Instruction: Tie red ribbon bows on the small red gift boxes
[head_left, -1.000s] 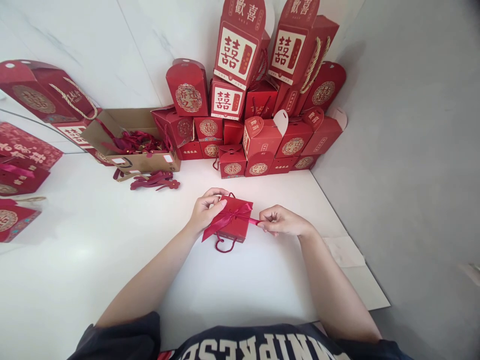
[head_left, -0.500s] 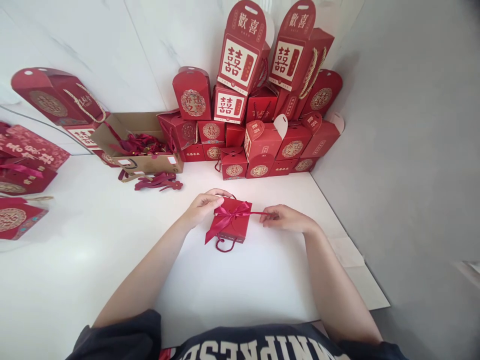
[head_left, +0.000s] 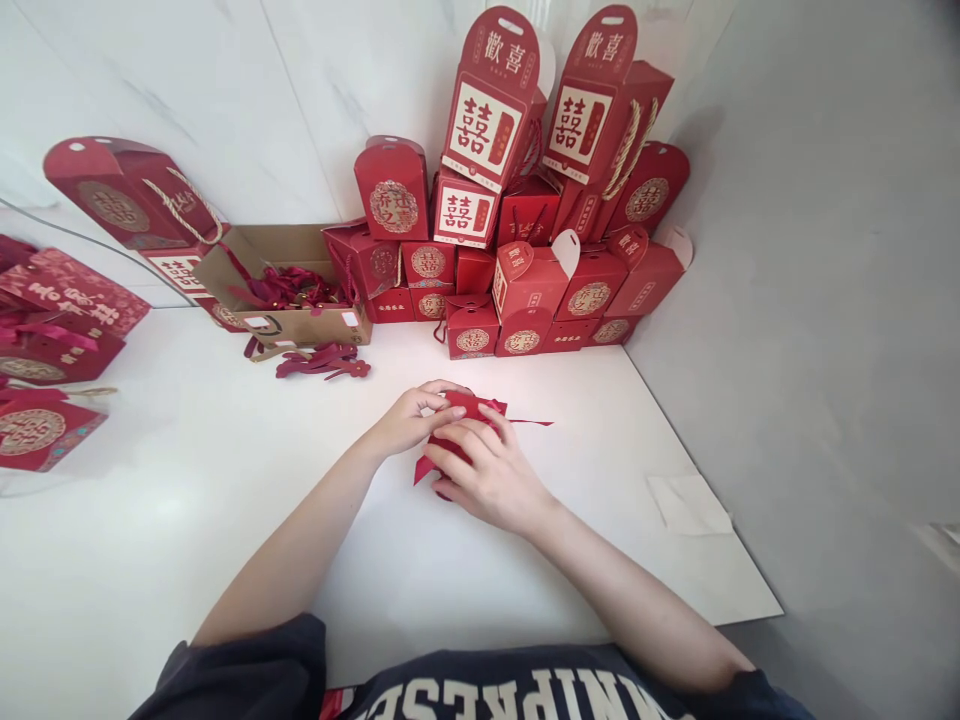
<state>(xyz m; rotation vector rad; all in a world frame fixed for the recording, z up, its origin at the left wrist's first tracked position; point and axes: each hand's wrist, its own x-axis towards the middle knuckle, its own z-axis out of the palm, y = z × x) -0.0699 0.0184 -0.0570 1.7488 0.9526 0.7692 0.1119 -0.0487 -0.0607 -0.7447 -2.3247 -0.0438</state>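
A small red gift box [head_left: 459,400] lies on the white table in front of me, mostly covered by my hands. My left hand [head_left: 414,418] grips its left far edge, thumb on top and fingers behind. Over the box's top and the bow reaches my right hand [head_left: 480,465], its fingers curled on the ribbon; exactly what they pinch is hidden. One tail of the pink-red ribbon [head_left: 534,422] sticks out to the right on the table, and another tail shows at the lower left.
Red gift boxes [head_left: 525,290] stand stacked against the back wall. Left of them, an open cardboard box [head_left: 315,325] holds dark red ribbon pieces, with more ribbon pieces [head_left: 322,362] in front. More red boxes [head_left: 56,335] stand at far left. A grey wall [head_left: 810,300] bounds the right.
My right hand has let go of the right ribbon tail and moved left onto the box and bow. My left hand stays at the box's left side.
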